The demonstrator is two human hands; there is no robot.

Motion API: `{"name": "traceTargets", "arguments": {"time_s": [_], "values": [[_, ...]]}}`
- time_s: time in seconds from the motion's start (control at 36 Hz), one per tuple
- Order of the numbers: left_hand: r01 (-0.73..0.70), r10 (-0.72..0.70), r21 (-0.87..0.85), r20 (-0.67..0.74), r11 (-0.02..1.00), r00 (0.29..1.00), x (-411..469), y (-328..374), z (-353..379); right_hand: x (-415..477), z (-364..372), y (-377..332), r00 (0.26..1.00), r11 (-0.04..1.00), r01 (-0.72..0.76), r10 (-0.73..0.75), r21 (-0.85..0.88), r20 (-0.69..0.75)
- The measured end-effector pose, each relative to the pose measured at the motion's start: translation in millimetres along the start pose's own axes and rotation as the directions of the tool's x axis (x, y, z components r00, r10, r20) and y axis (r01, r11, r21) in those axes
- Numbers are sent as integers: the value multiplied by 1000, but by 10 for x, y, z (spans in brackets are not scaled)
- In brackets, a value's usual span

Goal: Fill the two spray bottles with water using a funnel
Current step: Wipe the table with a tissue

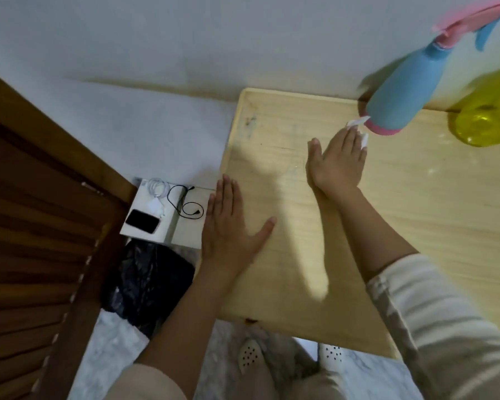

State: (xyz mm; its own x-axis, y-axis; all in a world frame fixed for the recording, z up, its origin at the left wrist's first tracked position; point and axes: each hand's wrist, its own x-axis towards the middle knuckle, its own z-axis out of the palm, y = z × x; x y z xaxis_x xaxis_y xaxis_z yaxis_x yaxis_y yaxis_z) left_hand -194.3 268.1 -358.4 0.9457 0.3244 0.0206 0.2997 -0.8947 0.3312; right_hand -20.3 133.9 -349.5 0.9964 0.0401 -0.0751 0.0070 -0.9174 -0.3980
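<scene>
Head view, looking down. Light wooden table (300,255) pushed against a white wall.

Our left hand (231,226) lies flat on the table's left edge, fingers straight and together, thumb spread, holding nothing.

Our right hand (335,163) reaches forward over the tabletop, fingers extended and relaxed, gripping nothing. The white fingertips sit just beside the pink base of the blue spray bottle (401,90); we cannot tell whether they touch it.

That bottle stands at the table's far edge by the wall, pink sprayer head on top, blurred. Just to its right stands the yellow translucent bottle (485,116), partly cut off by the frame.

Left of the table is a small white stand (185,235) with a dark phone (143,222) and a black cable (185,203). Below the stand is a black plastic bag (147,284). Far left is a slatted wooden door (26,226).
</scene>
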Motion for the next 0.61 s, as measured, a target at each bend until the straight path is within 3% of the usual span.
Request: {"name": "traceTargets", "arguments": {"time_s": [0.17,0.28,0.39,0.61], "values": [[-7,7,-11,-13,1000,1000,8,-5,14,388,60,-428,987,992,124,-122,-5,104],[7,-7,-11,-17,1000,1000,2,7,12,558,151,-746,937,954,300,-288,-30,197],[24,-24,-15,-10,1000,1000,8,6,5,602,231,-841,903,922,385,-369,-35,219],[22,-22,-5,42,1000,999,18,3,-3,366,164,-509,648,661,746,-694,-80,313]]}}
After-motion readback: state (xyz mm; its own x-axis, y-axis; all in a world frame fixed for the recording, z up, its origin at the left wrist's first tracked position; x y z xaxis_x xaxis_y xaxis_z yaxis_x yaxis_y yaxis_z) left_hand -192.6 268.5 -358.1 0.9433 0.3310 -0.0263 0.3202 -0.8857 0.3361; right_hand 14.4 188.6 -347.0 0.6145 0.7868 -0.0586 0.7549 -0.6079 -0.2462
